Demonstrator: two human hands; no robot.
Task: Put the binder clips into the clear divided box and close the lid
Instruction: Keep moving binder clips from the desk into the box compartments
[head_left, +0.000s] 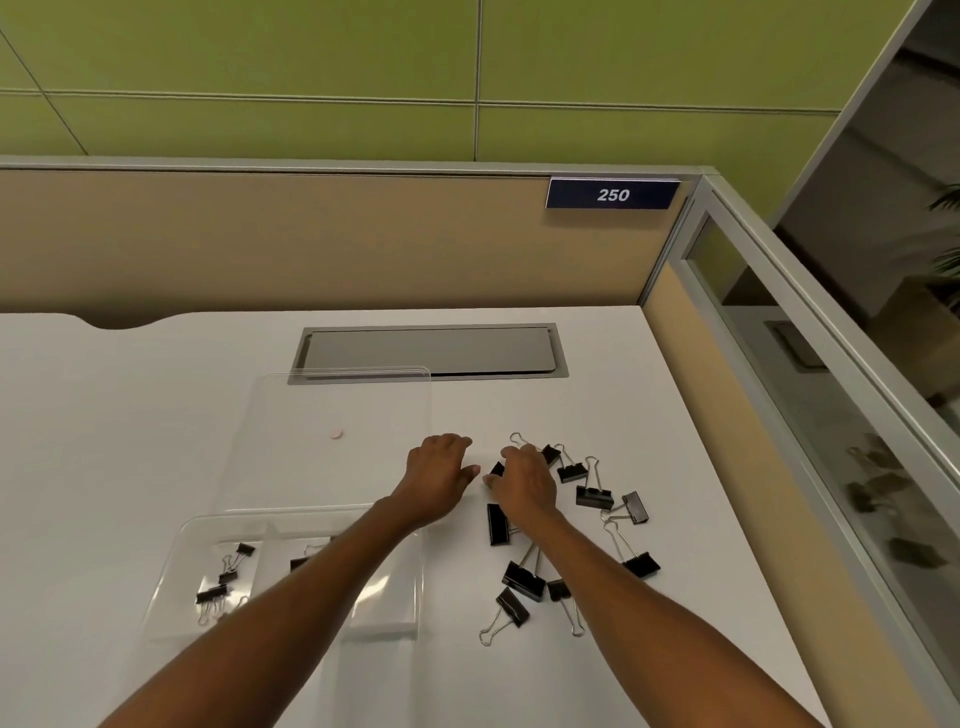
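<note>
With the left hand (439, 478) relaxed and the right hand (522, 486) grip unclear, tangled binder clips (594, 496) may drag neighbours along.

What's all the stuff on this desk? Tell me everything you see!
loose binder clips: about ten, black with silver handles, on the desk right of the box
binder clips in box: at least four, black, left compartments
clear divided box: one, see-through, near left
lid: one, clear, open behind the box
small round thing: one, pink, at the lid
cable hatch: one, grey, desk back
sign 250: one, dark blue, partition
desk: one, white
left hand: open, beside the clips
right hand: over a clip, grip unclear
</note>
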